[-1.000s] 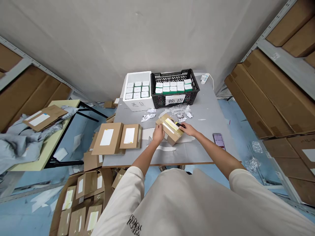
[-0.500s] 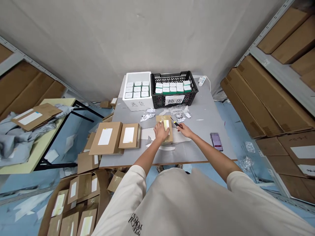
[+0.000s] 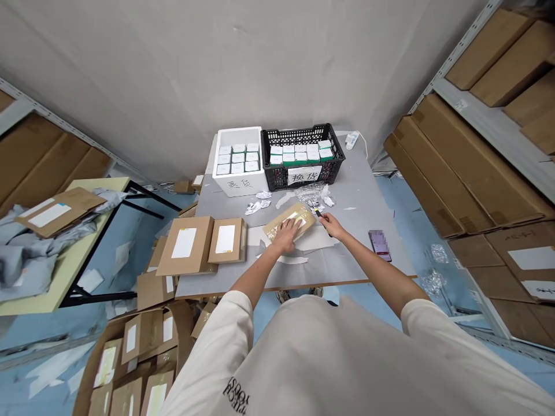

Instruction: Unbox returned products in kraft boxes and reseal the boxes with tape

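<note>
A small taped cardboard box (image 3: 309, 215) lies at a slant on the grey table, clear tape shining on its top. My left hand (image 3: 286, 236) rests over its near left part, fingers stretched across the top and holding it against the table. Just right of the box, my right hand (image 3: 333, 224) is closed around a black and yellow utility knife (image 3: 318, 213). The blade end points up and left, close to the box's right end; whether it touches the cardboard I cannot tell. White paper (image 3: 321, 238) lies partly under the box.
A white foam box (image 3: 240, 184) and a black crate (image 3: 336, 164), both holding small white-green boxes, stand at the back. Two cardboard boxes, a larger one (image 3: 197, 225) and a smaller one (image 3: 236, 231), sit left. A phone (image 3: 380, 245) lies right; crumpled paper (image 3: 263, 195) lies beyond.
The cardboard box has turned from upright to slanted, its far end swinging right, with my left hand on it. My right hand and the knife have moved slightly right.
</note>
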{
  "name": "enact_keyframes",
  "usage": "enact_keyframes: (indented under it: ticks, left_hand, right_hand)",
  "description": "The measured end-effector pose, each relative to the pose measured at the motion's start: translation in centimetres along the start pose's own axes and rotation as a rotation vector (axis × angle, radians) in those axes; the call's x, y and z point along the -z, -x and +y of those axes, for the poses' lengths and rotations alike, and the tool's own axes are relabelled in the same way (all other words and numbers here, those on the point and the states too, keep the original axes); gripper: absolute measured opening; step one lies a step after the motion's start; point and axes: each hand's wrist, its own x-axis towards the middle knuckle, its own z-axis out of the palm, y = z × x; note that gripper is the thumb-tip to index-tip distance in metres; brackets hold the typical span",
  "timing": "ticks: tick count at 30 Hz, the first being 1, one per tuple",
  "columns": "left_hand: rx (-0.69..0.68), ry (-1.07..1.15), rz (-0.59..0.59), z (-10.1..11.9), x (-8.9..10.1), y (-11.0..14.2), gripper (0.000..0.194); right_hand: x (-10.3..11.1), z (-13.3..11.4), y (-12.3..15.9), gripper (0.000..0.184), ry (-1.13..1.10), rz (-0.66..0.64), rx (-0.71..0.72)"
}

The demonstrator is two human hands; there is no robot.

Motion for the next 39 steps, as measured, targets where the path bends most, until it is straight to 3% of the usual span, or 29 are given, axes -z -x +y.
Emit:
enact_keyframes:
  ticks: [2,5,9,12,20,26,33,39]
  left_hand:
    - [-0.093,0.001,-0.049,-1.0,0.4,0.1,0.117]
    - [-0.090,0.006,-0.040,-1.4,0.8,0.0,0.113]
    - [-0.046,0.012,0.071,-0.5,0.8,-0.2,0.088]
    - [-0.054,-0.008,0.091,0.7,0.7,-0.3,0.073]
    - [0.016,-0.078,0.061,2.7,0.2,-1.5,0.060]
    - [0.060,-0.083,0.042,3.0,-0.1,-1.9,0.059]
    - [0.063,-0.064,0.072,3.2,-0.9,-1.7,0.062]
    - [0.056,-0.054,0.091,3.3,-1.1,-1.3,0.062]
  right_hand:
    - [-0.6,-0.3,0.1,0.032,-0.097,0.021,-0.064]
    - [-1.6,-1.1,0.6,0.027,-0.213,-0.015,-0.140]
    - [-2.0,-1.6,1.7,0.020,-0.320,-0.101,-0.206]
    - [-1.0,-1.1,2.3,0.019,-0.329,-0.176,-0.215]
    - [4.9,1.5,1.5,0.026,-0.002,-0.256,-0.098]
    - [7.7,1.1,0.2,0.027,0.202,-0.343,0.069]
    - [7.5,-1.1,-3.0,0.018,0.620,-0.316,0.324]
    - [5.6,-2.4,-5.3,0.008,0.630,-0.345,0.342]
